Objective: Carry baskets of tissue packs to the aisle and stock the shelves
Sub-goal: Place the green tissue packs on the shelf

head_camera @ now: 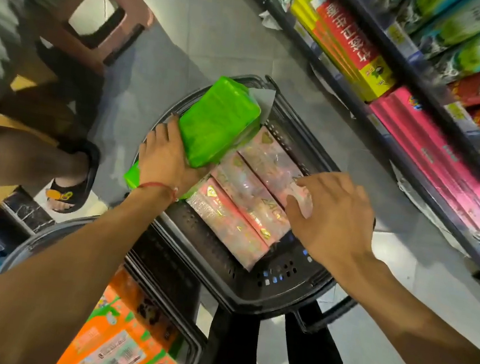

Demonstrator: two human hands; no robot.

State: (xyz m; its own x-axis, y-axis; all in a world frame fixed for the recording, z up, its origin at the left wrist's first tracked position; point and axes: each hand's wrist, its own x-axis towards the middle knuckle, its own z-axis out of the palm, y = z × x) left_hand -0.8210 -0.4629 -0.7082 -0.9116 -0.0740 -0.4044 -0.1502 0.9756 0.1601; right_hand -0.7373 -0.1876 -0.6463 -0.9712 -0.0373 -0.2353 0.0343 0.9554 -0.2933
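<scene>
Green pack (219,121) in left fingers (159,137)

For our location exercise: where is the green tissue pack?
Head view, left of centre: the green tissue pack rests in the black basket beside the pink packs, held by the left hand.

Green pack (219,121): thin plastic film, high gloss, wrinkled at the sealed end. Pink packs (247,210): glossy clear film with shiny foil-like hearts and numerals, strong glare. Basket (195,237): black moulded plastic, perforated walls, mostly matt, smooth rim. Orange-and-green packs (121,334): printed glossy film. Floor (210,25): smooth grey tile, low sheen. Stool (133,6): smooth pink plastic. Shelf boxes (437,159): glossy printed card, looks like. Wrist band (157,187): red thread.
</scene>
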